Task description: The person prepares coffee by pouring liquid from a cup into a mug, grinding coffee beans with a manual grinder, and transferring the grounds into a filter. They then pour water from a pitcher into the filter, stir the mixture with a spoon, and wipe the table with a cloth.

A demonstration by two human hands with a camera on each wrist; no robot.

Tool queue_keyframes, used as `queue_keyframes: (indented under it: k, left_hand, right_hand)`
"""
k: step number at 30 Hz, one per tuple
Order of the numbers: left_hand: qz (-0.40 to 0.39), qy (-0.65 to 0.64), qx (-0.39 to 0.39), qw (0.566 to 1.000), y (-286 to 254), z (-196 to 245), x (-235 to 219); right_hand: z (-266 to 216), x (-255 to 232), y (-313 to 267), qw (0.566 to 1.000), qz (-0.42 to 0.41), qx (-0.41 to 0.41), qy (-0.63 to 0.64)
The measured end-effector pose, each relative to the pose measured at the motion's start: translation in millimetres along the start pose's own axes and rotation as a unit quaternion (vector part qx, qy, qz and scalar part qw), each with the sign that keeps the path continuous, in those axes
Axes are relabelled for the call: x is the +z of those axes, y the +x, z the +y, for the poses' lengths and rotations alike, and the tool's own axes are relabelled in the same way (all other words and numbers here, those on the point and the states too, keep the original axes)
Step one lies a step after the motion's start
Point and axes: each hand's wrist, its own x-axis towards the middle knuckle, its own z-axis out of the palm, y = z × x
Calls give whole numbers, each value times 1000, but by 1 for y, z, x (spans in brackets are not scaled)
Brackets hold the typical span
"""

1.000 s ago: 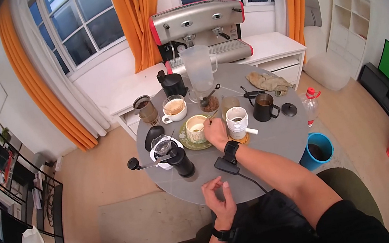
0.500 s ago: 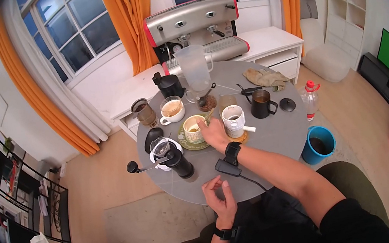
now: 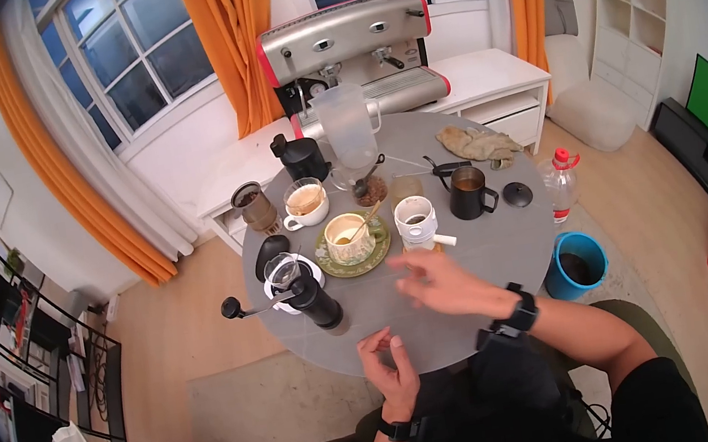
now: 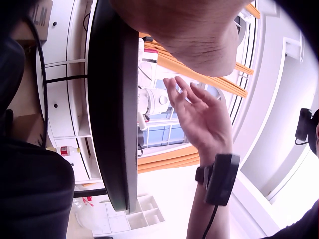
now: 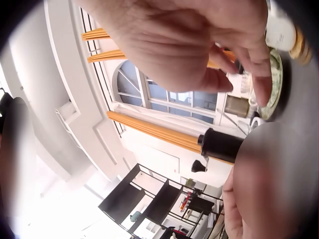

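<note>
The right hand hovers over the grey table, fingers loosely extended, holding nothing; in the left wrist view the same hand shows its palm. At the table's near edge the left hand hangs with relaxed, slightly bent fingers and holds nothing. A patterned cup with a thin spoon leaning in it stands on a green plate. Right of the plate is a white cup-like vessel with a handle. A black hand grinder stands left of both hands.
Behind the cup are a glass cup of brown liquid, a clear pitcher and a black mug. An espresso machine stands beyond the table. A blue bucket is on the floor at right.
The right hand has left the patterned cup and moved toward the body and to the right, its fingers spreading; the spoon stays in the cup. The left hand is almost unmoved.
</note>
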Motion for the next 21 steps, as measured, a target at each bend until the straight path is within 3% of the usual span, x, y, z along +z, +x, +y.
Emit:
queue_keyframes:
  k: [3, 6, 9, 13, 17, 21]
  left_hand:
    - [13, 1, -22, 1000, -1, -2, 1]
    - [15, 10, -27, 999, -1, -3, 4]
    - [-2, -20, -128, 992, -3, -1, 8]
    - [-43, 104, -95, 989, -5, -10, 11]
    - [-91, 232, -54, 967, 7, 7, 18]
    - [-96, 318, 5, 943, 6, 2, 23]
  right_hand:
    - [2, -41, -35, 996, -40, 60, 51]
    - [23, -74, -68, 994, 101, 52, 2]
    - [62, -97, -88, 962, 254, 76, -63]
    - [115, -95, -100, 926, 364, 91, -38]
    - [131, -81, -102, 922, 372, 98, -39]
    - [135, -69, -95, 897, 411, 80, -139]
